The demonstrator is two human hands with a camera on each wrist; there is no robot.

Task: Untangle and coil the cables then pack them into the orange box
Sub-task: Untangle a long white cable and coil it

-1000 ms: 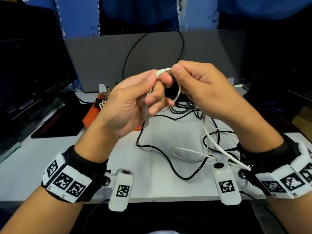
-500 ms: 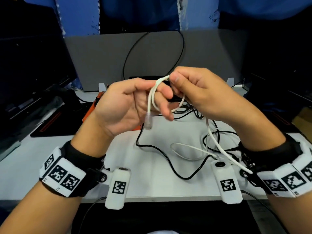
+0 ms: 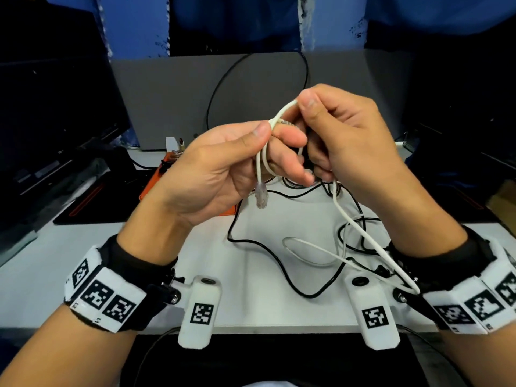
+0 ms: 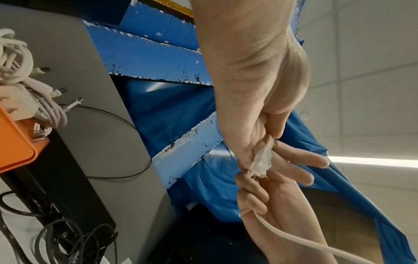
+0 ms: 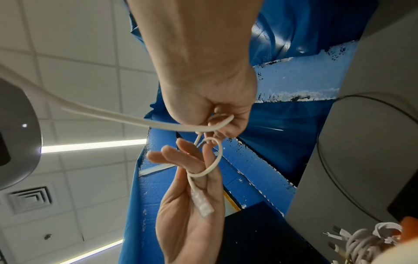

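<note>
At far left of the head view, a dark monitor, with a black mat on the white table below it. Partly hidden behind the left hand, the orange box, already holding coiled white cables with plugs poking out. Left hand raised at centre frame, thumb and curled forefinger pinching the white Ethernet cable, a loop of it round the fingers, the clear plug dangling beneath. Just right and touching, right hand clenched on the same cable, thumb pressing it near the top of the loop. Cable trailing down from that fist toward the lower right, past the right wrist strap. Beneath and behind both hands, tangled black cables sprawled over the table, one arcing up against the grey panel at the back. Along the bottom, two white wrist cameras with printed markers.
</note>
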